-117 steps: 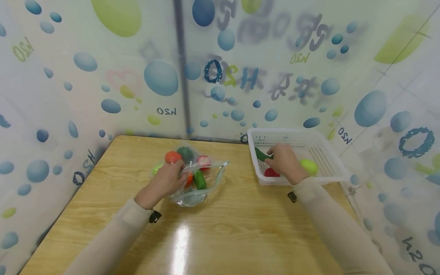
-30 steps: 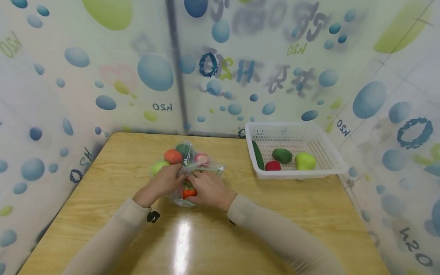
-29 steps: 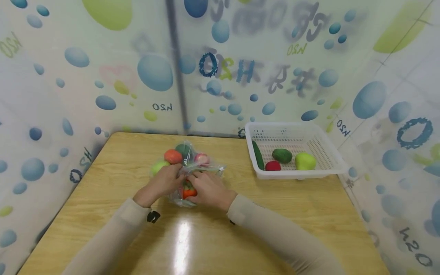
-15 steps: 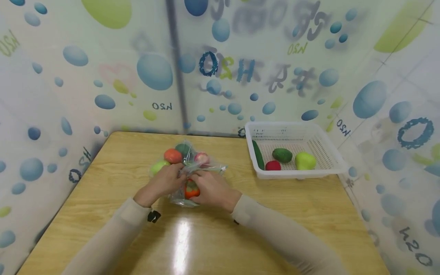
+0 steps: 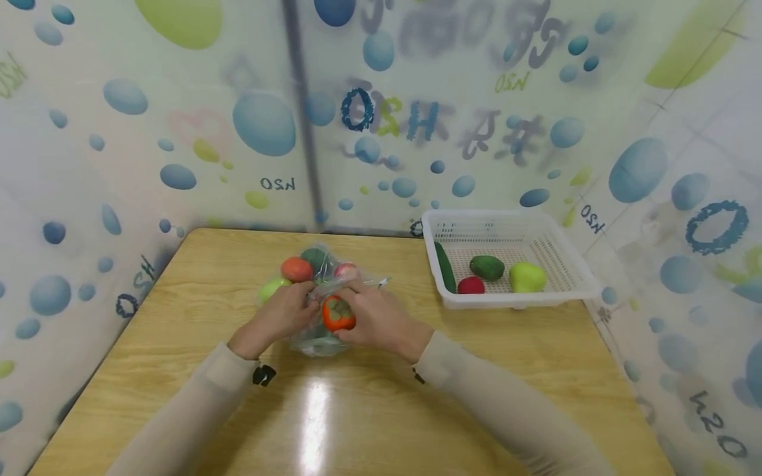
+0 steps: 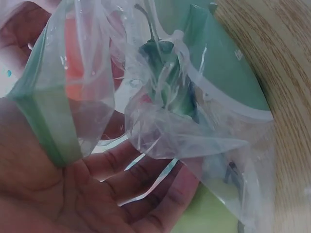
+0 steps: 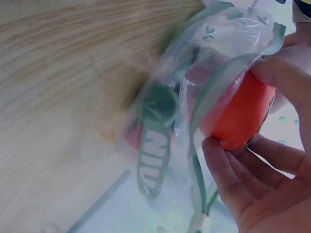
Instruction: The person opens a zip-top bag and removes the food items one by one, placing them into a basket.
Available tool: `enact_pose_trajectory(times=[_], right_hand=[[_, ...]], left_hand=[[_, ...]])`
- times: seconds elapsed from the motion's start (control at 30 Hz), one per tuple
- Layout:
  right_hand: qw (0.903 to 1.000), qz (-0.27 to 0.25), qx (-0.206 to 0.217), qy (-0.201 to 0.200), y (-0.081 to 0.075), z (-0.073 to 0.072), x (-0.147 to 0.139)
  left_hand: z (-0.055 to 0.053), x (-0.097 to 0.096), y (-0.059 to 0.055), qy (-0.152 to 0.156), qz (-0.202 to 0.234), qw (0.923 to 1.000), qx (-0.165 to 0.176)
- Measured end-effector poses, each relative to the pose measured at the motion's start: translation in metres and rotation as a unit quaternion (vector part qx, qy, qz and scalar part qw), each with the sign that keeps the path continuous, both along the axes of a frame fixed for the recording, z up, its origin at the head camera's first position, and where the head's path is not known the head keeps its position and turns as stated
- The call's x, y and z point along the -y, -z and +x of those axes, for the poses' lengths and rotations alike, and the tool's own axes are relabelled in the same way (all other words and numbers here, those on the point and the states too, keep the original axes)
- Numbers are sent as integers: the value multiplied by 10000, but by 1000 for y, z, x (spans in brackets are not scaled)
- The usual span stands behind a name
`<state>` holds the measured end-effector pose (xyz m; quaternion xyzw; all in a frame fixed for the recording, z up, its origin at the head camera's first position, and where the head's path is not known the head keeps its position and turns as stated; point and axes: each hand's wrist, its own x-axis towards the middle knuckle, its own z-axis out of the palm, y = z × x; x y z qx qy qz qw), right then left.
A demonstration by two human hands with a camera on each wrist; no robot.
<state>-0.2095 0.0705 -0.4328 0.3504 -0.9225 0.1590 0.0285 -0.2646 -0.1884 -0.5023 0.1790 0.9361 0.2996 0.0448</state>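
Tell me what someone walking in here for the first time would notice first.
Probably the bright orange-red persimmon, gripped in the right hand at the opening of a clear plastic bag, which the left hand holds. Next, the white basket at the far right of the table, with green and red produce inside. Behind, the wall catches the eye with its blue and green ovals.

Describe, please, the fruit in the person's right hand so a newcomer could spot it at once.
On the wooden table, left of the white basket, lies a clear plastic bag. At it, the right hand grips a round orange fruit. Its brown-green leafy cap, facing the head camera, sets it apart from the plain red fruit beyond the left hand.
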Motion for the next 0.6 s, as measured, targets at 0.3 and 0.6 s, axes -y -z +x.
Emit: enact_pose_trajectory(times=[0.3,0.6], right_hand=[[9986,-528,-17,-85,-12,3,-14],[9972,-712,38,229,-28,4,-33]], left_hand=[[20,-12,-29,0,-43,9995,-320],[39,-24,-61,-429,-400,9962,-637]])
